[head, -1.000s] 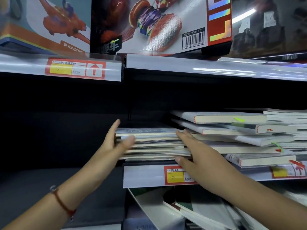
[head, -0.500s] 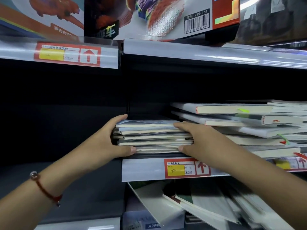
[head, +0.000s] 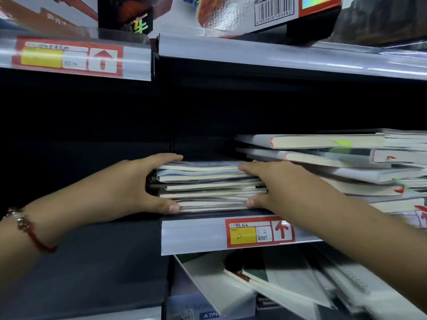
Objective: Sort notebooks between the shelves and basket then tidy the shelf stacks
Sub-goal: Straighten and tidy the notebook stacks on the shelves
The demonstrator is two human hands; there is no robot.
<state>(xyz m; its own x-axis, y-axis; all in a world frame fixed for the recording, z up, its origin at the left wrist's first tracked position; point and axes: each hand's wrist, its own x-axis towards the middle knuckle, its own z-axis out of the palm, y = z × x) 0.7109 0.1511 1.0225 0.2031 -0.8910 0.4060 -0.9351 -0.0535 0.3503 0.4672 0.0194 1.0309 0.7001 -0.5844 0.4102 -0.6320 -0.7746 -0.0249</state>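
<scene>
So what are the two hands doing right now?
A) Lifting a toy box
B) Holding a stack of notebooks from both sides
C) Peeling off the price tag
B: the left hand and right hand clasp the stack of notebooks on the shelf, one at each end.

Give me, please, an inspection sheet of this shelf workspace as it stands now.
Surface: middle shelf, with a red and yellow price tag on its front rail.
Job's things: notebook stack lying flat at the shelf's left end; taller, uneven notebook pile to its right.
Clutter: notebooks leaning askew on the lower shelf.
Grips: left hand wraps the stack's left side, thumb at the bottom edge; right hand wraps its right side.
Cables: nothing seen.
Surroundings: toy boxes on the upper shelf; dark bay to the left; red bracelet on the left wrist.
</scene>
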